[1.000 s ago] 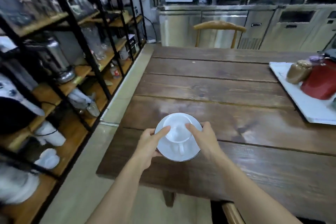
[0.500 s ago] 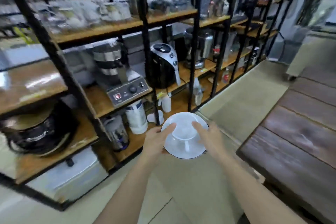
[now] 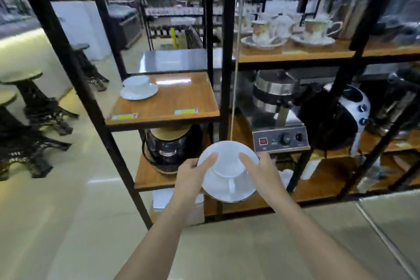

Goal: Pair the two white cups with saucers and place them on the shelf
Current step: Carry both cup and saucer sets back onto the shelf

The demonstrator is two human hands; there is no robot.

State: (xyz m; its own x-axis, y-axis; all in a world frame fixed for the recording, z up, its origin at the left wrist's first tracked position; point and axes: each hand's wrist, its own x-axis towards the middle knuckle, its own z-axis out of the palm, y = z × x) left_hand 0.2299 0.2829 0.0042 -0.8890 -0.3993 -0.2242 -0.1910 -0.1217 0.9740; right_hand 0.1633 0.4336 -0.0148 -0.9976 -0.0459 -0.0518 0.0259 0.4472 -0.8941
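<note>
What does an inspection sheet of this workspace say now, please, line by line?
Surface: wooden shelf, mostly bare.
Job's things: one white cup on saucer at the shelf's left rear; second cup and saucer carried in front of the rack.
Clutter: patterned cups on the upper right shelf, appliances below.
Grippers: left hand and right hand both grip the saucer.
Cables: nothing seen.
Surroundings: stools at left.

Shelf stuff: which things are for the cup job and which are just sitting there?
For the job:
white cup on white saucer, held by left hand and right hand
second white cup and saucer on wooden shelf

Just there:
patterned teacups
steel machine
black pot
</note>
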